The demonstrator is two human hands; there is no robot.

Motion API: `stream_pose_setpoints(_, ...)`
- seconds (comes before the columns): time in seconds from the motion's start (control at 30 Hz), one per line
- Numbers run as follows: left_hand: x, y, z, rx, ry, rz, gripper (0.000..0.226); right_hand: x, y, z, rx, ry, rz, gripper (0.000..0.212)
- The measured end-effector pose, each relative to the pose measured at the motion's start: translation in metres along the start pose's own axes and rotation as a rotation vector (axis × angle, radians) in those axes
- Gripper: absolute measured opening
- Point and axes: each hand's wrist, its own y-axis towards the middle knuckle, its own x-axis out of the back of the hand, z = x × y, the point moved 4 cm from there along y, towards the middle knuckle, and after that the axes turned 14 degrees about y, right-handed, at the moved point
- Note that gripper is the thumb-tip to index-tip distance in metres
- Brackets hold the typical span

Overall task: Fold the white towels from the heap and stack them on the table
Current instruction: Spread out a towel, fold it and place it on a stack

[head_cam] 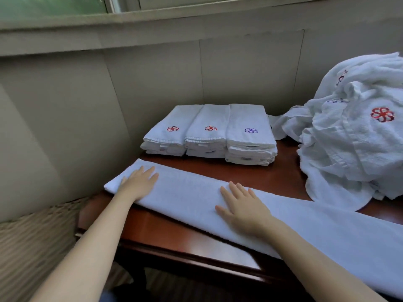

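Both hands flat, fingers straight: left hand (138,182) and right hand (241,208) pressing long folded towel (189,196) on surface (174,238). Folded stacks (208,132) behind; heap (353,131) right.

- We can read no words or numbers anywhere.
- We see only embroidered pinwheel emblems: red on the left folded stack (168,132) and middle folded stack (207,131), purple on the right folded stack (250,134), and red on the heap (357,131).
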Motion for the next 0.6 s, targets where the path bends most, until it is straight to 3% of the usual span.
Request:
stream_pose_setpoints(0.13,-0.002,0.008,0.037,0.157,-0.12,-0.106,0.045,-0.009,0.009,-0.005,0.017,-0.018,-0.08,0.064)
stream_pose_setpoints(0.33,-0.015,0.003,0.078,0.502,-0.354,-0.09,0.053,-0.009,0.012,-0.006,0.011,-0.021,-0.089,0.063)
stream_pose_setpoints(0.47,-0.017,-0.018,0.086,0.686,-0.582,-0.299,0.052,-0.008,0.011,-0.006,0.015,0.001,-0.108,0.062)
stream_pose_setpoints(0.6,-0.019,-0.036,0.071,0.72,-0.912,-0.427,0.064,-0.006,0.009,-0.005,0.034,0.025,-0.122,0.058)
